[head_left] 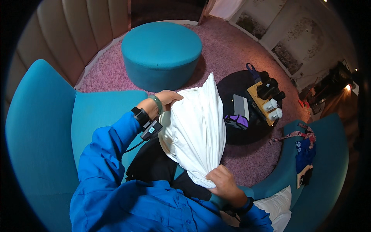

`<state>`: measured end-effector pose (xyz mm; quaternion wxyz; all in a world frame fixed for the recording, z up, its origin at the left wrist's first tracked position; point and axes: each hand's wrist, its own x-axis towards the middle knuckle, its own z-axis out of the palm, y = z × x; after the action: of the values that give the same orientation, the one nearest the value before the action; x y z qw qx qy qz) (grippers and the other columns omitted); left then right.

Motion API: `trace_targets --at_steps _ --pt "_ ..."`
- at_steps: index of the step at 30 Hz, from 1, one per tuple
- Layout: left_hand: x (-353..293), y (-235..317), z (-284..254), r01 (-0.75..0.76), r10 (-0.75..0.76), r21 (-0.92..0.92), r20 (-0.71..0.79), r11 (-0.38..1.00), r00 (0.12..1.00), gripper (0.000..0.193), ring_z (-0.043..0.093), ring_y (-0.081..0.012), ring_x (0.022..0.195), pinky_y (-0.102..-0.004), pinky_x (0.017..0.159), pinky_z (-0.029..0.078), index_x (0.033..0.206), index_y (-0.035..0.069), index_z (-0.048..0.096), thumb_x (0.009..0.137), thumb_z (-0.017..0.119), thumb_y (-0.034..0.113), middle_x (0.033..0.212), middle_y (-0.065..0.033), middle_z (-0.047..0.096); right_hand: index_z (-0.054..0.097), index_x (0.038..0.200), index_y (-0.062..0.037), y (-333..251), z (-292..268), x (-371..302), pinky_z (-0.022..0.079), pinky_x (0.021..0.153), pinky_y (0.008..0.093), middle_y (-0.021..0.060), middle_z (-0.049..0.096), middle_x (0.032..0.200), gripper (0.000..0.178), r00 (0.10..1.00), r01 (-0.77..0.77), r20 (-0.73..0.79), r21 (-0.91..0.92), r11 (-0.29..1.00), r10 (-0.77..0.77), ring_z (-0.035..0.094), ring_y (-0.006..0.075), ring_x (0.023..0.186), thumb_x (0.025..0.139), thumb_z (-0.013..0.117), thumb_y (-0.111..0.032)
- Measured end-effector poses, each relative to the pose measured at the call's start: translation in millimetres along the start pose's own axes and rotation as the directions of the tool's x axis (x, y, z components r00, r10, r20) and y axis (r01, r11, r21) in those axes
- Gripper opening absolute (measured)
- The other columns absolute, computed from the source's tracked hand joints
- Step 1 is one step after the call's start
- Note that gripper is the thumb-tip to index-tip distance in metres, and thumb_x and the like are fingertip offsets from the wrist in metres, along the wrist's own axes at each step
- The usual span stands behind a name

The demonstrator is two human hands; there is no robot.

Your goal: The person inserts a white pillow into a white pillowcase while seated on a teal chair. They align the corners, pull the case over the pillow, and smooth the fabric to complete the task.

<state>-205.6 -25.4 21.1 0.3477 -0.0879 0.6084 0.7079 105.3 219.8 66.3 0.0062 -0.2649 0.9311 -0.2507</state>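
Note:
A large white cloth (197, 123) is stretched between my two hands above my lap. It hangs in long folds, with one pointed corner sticking up at its far end. My left hand (169, 99) is closed on its far left edge, fingers pinching the fabric. Nearer my body and to the right, my right hand (224, 181) grips a bunched corner, and the folds run together toward that fist. Whether the cloth is a pillowcase or another cover, I cannot tell. The cloth hides part of my legs.
A round turquoise ottoman (162, 46) stands ahead on the pink carpet (104, 73). To the right, a black round table (239, 135) bears a tray (257, 101) with cups, a grey flat item and a purple-black item. White pillows (275, 201) lie on the curved turquoise sofa (328, 154).

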Motion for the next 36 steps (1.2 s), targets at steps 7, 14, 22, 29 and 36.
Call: trace_targets --at_steps 7,14,22,29,36 --pt "55.4 -108.2 -62.7 0.0 0.211 0.635 -0.256 0.772 0.943 0.037 0.064 -0.0299 0.067 -0.0394 0.064 0.049 0.074 -0.003 0.066 0.094 0.056 0.028 0.075 -0.0168 0.068 0.066 0.094 -0.0062 -3.5 15.2 14.4 0.046 0.082 0.0354 0.0103 0.059 0.091 0.032 0.994 0.048 0.095 0.072 0.996 -0.054 0.054 0.0283 0.089 0.065 0.078 -0.003" --pt "2.1 -176.5 -76.3 -0.105 0.6 0.862 -0.252 0.495 0.759 0.038 0.064 -0.0437 0.083 -0.0515 0.072 0.049 0.088 0.001 0.061 0.101 0.043 0.031 0.087 -0.0245 0.067 0.067 0.106 -0.0093 -19.7 31.8 13.6 0.046 0.091 0.0372 0.0098 0.06 0.108 0.03 0.991 0.119 0.042 0.144 0.982 -0.126 0.053 0.028 0.104 0.076 0.071 -0.008" --pt "3.0 -207.7 -93.0 0.103 0.448 0.964 -0.208 0.246 0.869 0.029 0.064 -0.0424 0.093 -0.0524 0.079 0.05 0.115 0.005 0.055 0.096 0.048 0.026 0.097 -0.0249 0.067 0.055 0.124 -0.0043 4.1 47.8 3.7 0.047 0.096 0.0414 0.0152 0.052 0.128 0.041 0.934 -0.249 -0.196 0.242 0.938 0.299 0.052 0.0333 0.117 0.088 0.067 -0.021" --pt "22.1 -216.8 -98.5 -0.073 0.324 0.897 -0.08 0.436 0.943 0.061 0.06 -0.0428 0.109 -0.0432 0.089 0.049 0.133 0.005 0.051 0.091 0.053 0.049 0.123 -0.0231 0.063 0.039 0.142 0.0022 67.1 129.8 4.6 0.039 0.106 0.0385 0.0227 0.047 0.142 0.054 0.61 -0.448 -0.026 0.813 0.372 0.792 0.048 0.0357 0.129 0.102 0.047 -0.033" --pt "41.1 -241.5 -123.6 -0.21 0.419 0.692 -0.146 0.69 0.896 0.053 0.062 -0.0325 0.111 -0.0385 0.089 0.05 0.131 0.0 0.053 0.096 0.051 0.04 0.122 -0.0212 0.064 0.049 0.133 0.0013 88.7 159.2 40.2 0.039 0.102 0.0343 0.0149 0.058 0.128 0.047 0.331 -0.208 0.134 0.976 -0.066 0.934 0.053 0.0232 0.117 0.103 0.049 -0.034"
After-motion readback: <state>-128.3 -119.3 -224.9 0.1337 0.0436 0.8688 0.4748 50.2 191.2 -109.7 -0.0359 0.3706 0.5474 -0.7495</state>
